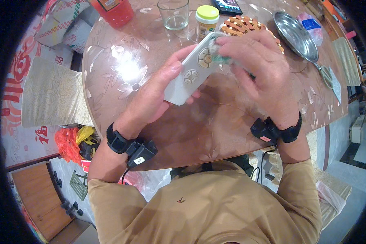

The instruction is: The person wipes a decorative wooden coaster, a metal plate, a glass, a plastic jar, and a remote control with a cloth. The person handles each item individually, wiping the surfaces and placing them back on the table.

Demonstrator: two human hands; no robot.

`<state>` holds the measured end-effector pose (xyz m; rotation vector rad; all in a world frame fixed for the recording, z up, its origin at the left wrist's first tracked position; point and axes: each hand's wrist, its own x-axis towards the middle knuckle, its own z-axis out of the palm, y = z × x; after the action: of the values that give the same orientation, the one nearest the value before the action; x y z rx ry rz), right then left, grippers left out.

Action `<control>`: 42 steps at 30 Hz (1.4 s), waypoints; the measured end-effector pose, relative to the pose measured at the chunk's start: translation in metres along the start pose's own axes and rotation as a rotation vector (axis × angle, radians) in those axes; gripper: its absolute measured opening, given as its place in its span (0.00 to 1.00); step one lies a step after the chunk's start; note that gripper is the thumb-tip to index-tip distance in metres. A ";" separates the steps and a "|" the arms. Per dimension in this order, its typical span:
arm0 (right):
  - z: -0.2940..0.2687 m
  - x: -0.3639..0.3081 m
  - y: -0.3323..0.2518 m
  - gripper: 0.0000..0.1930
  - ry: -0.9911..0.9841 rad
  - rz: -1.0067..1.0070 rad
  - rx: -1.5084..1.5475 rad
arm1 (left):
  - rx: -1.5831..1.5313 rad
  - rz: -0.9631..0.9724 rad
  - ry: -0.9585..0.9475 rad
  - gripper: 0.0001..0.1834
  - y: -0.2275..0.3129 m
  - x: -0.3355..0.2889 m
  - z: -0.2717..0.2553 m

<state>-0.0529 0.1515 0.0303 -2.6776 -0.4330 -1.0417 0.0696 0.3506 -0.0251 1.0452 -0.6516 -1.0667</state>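
A long white remote control (177, 90) with two round clusters of buttons is tilted above the table, its upper end pointing away to the right. My left hand (148, 97) is closed around its lower half, with the thumb along the left edge. At the far end my right hand (264, 67) pinches a crumpled white and green cloth (220, 51), which touches the remote beside the upper buttons. Part of the cloth is hidden under my right fingers. Both wrists wear black straps with small black boxes.
A clear glass (175, 18), a yellow-lidded jar (206, 24), a red container (116, 14) and a phone (227, 6) stand or lie at the far side. A brown woven mat (242, 25) is behind my right hand. Farther right are a metal pan (295, 34) and scissors (325, 76).
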 end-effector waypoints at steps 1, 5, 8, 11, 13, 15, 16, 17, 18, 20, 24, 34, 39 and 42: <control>0.004 -0.001 -0.004 0.18 -0.011 -0.005 0.016 | -0.009 0.012 0.011 0.37 -0.001 0.001 0.000; 0.005 -0.002 -0.003 0.18 0.003 -0.005 0.045 | 0.045 -0.007 0.029 0.35 -0.001 -0.001 0.002; 0.003 0.000 -0.002 0.17 0.004 0.000 -0.002 | 0.033 -0.002 0.001 0.34 0.000 -0.002 0.000; 0.011 -0.001 -0.015 0.16 -0.024 -0.041 0.030 | 0.013 0.015 -0.007 0.35 -0.001 -0.001 0.001; 0.016 -0.005 -0.022 0.15 -0.048 -0.079 0.040 | -0.008 0.013 -0.006 0.37 -0.001 0.000 0.003; 0.017 -0.004 -0.024 0.14 -0.053 -0.085 0.048 | 0.039 0.019 0.039 0.38 0.001 -0.001 0.006; 0.016 -0.003 -0.023 0.14 -0.046 -0.070 0.050 | 0.063 0.022 0.062 0.39 0.001 -0.002 0.007; 0.016 -0.002 -0.023 0.14 -0.042 -0.056 0.050 | 0.051 0.026 0.042 0.39 0.000 -0.002 0.006; 0.017 -0.002 -0.023 0.13 -0.041 -0.063 0.052 | 0.040 0.031 0.022 0.39 -0.001 -0.002 0.003; 0.020 -0.002 -0.025 0.13 -0.041 -0.075 0.052 | 0.048 0.066 0.038 0.40 -0.002 0.000 0.005; 0.027 -0.010 -0.036 0.15 -0.123 -0.131 0.137 | 0.052 0.115 0.119 0.40 -0.002 0.004 0.019; 0.030 -0.008 -0.045 0.15 -0.137 -0.124 0.107 | 0.146 0.215 0.038 0.37 -0.011 0.007 0.006; 0.022 -0.002 -0.034 0.11 -0.105 -0.088 -0.003 | 0.212 0.111 0.035 0.38 -0.007 0.003 0.001; 0.019 0.000 -0.030 0.12 -0.086 -0.049 -0.017 | 0.273 0.186 0.055 0.39 -0.011 0.005 -0.001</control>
<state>-0.0514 0.1854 0.0199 -2.7479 -0.5100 -0.9506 0.0677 0.3453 -0.0357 1.2180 -0.8487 -0.7988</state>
